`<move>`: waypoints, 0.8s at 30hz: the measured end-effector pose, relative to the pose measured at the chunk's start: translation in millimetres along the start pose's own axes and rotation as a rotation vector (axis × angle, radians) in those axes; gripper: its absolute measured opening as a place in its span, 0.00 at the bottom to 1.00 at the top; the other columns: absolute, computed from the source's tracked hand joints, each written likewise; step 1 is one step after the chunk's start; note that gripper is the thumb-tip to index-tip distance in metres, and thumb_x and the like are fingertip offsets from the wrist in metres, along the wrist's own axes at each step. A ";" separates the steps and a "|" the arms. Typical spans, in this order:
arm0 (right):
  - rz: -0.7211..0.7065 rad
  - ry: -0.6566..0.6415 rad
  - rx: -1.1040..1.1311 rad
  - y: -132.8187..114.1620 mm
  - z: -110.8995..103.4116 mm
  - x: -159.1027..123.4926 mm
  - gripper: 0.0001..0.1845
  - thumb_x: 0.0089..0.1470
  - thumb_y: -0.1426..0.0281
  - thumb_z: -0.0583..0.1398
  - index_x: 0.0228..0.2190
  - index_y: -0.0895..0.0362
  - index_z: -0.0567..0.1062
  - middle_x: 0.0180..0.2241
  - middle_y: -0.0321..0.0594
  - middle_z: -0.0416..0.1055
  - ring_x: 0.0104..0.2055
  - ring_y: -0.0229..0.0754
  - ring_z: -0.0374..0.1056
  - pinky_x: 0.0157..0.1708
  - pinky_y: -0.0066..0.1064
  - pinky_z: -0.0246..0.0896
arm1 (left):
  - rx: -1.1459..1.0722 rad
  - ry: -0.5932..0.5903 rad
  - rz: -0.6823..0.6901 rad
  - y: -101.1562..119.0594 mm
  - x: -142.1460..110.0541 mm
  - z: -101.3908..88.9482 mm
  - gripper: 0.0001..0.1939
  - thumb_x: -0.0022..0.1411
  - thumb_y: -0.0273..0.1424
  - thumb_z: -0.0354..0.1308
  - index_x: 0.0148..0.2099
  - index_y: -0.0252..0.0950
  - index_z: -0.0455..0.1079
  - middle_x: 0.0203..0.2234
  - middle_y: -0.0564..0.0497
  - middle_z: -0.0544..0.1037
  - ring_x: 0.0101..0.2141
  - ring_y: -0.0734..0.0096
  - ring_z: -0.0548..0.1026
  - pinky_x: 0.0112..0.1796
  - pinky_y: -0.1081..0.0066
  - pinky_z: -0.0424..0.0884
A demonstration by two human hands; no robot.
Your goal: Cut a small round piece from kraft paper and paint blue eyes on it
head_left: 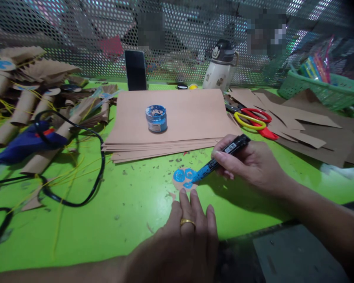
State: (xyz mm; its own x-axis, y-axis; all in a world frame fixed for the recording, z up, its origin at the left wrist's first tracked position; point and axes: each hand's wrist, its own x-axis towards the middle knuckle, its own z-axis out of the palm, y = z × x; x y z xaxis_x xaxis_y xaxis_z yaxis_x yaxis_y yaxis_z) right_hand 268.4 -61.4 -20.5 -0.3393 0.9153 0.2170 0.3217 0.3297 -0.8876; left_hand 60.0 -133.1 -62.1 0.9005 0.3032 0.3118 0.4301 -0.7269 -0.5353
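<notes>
My right hand (250,163) is closed round a black marker pen (221,155), which slants down to the left. Its lower end is coated in blue paint and meets the right edge of a small round brown paper disc (180,185). Three wet blue ring-like marks show on the disc. My left hand (188,232), with a gold ring on one finger, lies stretched out, fingertips on the disc's near edge. Beyond the disc, an uncapped jar of blue paint (156,118) stands on a stack of brown paper sheets (191,114).
Paper-tube crafts (23,104) with yellow strings and a black cable (102,165) lie left on the green table (129,220). A phone (135,70) and a flask (218,70) stand behind the stack. Scissors (250,124), paper offcuts (306,122) and a green basket (324,92) are right.
</notes>
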 end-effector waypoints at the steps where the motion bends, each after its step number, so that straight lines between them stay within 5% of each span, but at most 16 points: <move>1: 0.006 0.002 0.003 0.1 -0.1 -0.1 0.12 0.61 0.64 0.60 0.27 0.54 0.70 0.20 0.32 0.67 0.19 0.34 0.62 0.19 0.28 0.57 | 0.009 0.028 0.008 0.4 0.4 0.4 0.20 0.66 0.26 0.43 0.54 0.20 0.68 0.44 0.30 0.79 0.42 0.48 0.80 0.41 0.54 0.72; 24: -0.023 0.052 0.030 0.2 3.1 -2.7 0.08 0.59 0.69 0.61 0.28 0.54 0.71 0.19 0.31 0.68 0.18 0.33 0.63 0.17 0.25 0.59 | -0.035 -0.050 -0.022 5.6 -2.2 -6.9 0.21 0.66 0.25 0.42 0.56 0.21 0.66 0.47 0.30 0.77 0.46 0.47 0.79 0.43 0.54 0.73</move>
State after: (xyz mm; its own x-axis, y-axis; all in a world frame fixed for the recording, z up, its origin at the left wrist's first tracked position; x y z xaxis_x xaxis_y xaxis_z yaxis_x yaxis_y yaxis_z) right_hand 266.6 -64.4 -22.6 -0.2999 0.9186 0.2572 0.2879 0.3442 -0.8937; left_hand 60.0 -142.1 -60.4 0.8932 0.3490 0.2834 0.4482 -0.7408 -0.5003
